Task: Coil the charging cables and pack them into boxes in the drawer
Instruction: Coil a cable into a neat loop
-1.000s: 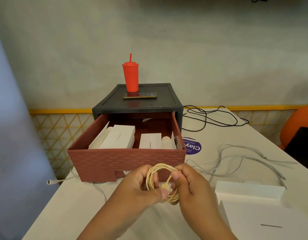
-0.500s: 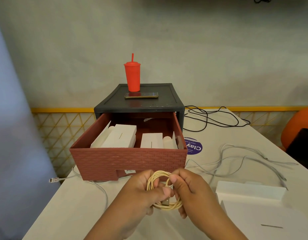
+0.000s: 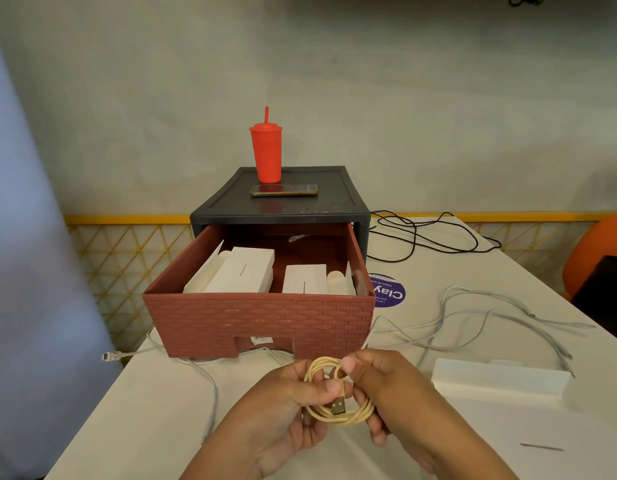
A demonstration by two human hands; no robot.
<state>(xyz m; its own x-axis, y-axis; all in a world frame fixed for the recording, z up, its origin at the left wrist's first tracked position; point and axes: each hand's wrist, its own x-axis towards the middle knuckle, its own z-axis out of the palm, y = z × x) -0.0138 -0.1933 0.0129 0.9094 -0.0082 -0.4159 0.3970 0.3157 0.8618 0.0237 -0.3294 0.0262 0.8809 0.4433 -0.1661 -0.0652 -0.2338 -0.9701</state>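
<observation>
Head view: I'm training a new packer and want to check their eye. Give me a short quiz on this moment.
1. True or false: the brick-red drawer is pulled open, with white boxes inside.
2. The cream coiled cable is held by: A) the left hand only; B) the right hand only; C) both.
3. What stands behind the phone on the dark cabinet?
Key: 1 true; 2 C; 3 the red cup with a straw.
</observation>
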